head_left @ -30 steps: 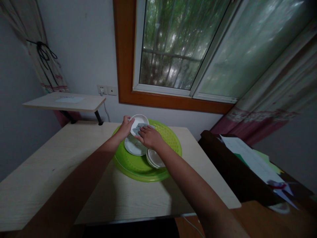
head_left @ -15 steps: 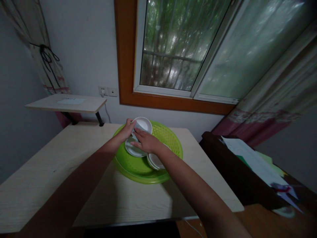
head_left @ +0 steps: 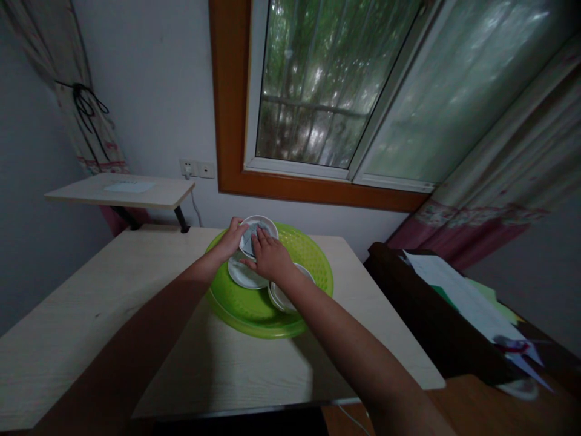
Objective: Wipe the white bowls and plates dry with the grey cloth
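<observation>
Above the green basket (head_left: 316, 257), the left grip (head_left: 232, 237) reached forward, clasping the white dish (head_left: 267, 223) by its left edge, while the right grip (head_left: 272, 257), flat and open, lay over the grey cloth (head_left: 248, 238) inside!

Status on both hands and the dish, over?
Left hand gripping white dish at rim. Right hand on gray cloth inside it. Right forearm partly hiding stacked dishes.
</observation>
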{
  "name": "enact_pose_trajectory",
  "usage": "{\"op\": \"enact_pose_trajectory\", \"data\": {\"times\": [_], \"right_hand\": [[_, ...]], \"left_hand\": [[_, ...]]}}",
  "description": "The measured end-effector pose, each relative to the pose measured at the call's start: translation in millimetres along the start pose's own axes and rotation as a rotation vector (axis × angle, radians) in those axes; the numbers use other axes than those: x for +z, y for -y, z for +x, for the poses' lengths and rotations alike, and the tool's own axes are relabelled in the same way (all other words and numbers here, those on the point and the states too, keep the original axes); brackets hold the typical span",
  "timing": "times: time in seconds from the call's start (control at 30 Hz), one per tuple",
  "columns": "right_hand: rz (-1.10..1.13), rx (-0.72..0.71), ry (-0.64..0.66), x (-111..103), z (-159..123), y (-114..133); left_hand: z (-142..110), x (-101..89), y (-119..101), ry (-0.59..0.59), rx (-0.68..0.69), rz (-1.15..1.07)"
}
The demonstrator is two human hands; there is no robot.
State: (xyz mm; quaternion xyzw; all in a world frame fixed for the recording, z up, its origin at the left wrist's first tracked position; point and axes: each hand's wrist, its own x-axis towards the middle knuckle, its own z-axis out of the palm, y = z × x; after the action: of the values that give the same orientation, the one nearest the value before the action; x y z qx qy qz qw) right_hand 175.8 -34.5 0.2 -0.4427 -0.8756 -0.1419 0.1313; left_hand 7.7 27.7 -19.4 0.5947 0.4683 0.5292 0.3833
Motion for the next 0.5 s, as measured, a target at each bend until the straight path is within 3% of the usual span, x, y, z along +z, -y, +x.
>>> {"op": "enact_pose_trajectory", "data": {"times": [0.13,0.33,0.5], "right_hand": [[-0.035,0.025,0.053,-7,2,2],[-0.004,-0.071,0.189,-21,1,2],[0.121,-0.167,0.140,-18,-2,-2]], "left_hand": [[1,-1.4,0,-0.043,0.007,0.099],[3,-3.9,5,-0.096,-0.050,0.160],[5,-4.8,4,-0.129,-0.098,0.066]]}}
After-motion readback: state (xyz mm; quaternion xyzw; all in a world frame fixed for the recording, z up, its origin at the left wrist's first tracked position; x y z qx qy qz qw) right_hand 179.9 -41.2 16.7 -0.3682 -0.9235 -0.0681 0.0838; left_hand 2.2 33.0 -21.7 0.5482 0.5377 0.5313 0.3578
